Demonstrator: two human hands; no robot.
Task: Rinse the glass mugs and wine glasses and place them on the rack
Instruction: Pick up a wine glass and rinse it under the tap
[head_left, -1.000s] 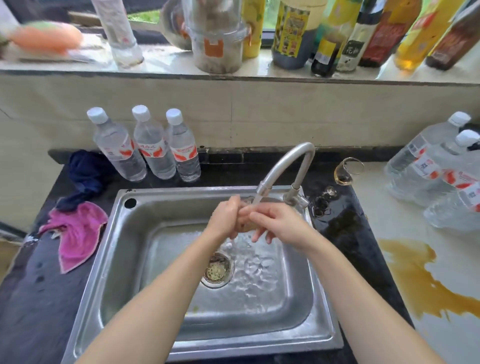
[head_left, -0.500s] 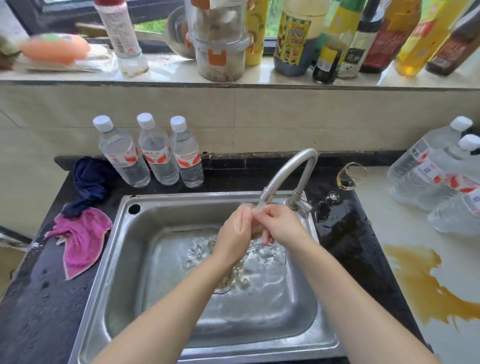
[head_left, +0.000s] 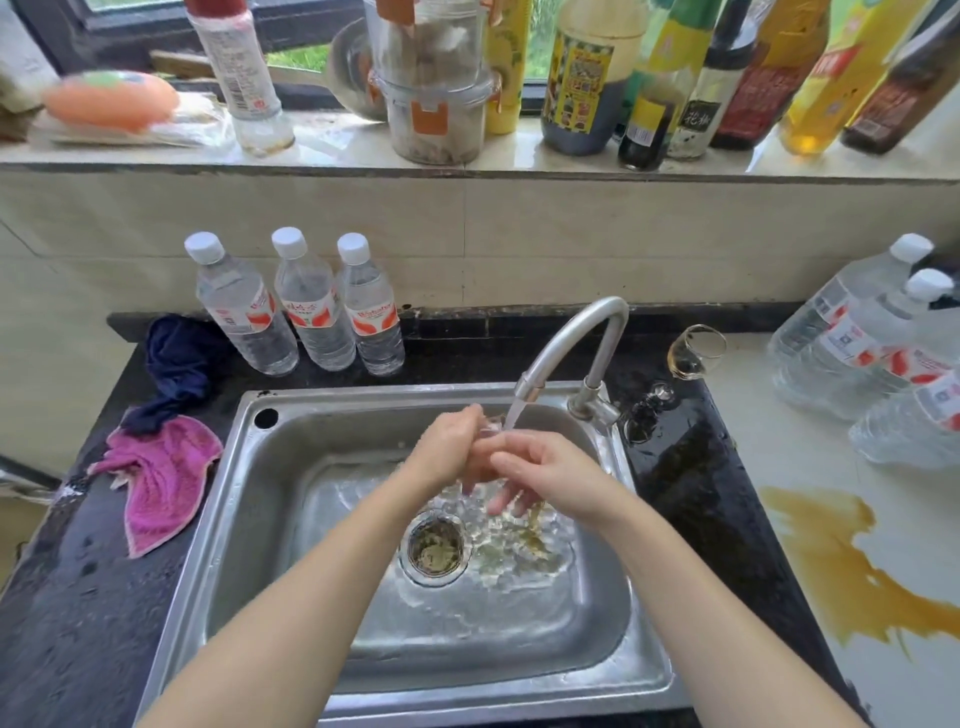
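Far left on the wet black counter, a pink cloth (head_left: 158, 480) lies crumpled with a navy cloth (head_left: 179, 364) bunched just behind it. Three water bottles (head_left: 298, 306) stand in a row at the back wall. On to the steel sink (head_left: 249, 519), drain (head_left: 435, 546) in the middle, water pooling around it with a brownish tint to its right. The left hand (head_left: 449, 449) is curled around a small clear glass (head_left: 488, 423) right under the tap (head_left: 569, 353), water streaming onto it. The right hand (head_left: 545, 467) meets it from the other side, thumb on top, fingers partly curled underneath and dripping; whether they grip the glass or just rub it, I cannot tell, as the glass is mostly hidden between the two hands. Right of the tap, a wine glass (head_left: 693, 351) lies tipped over on the counter edge. Beyond it, a brown spill (head_left: 831, 561) spreads over the pale counter, with big water bottles (head_left: 872, 348) lying at the far right
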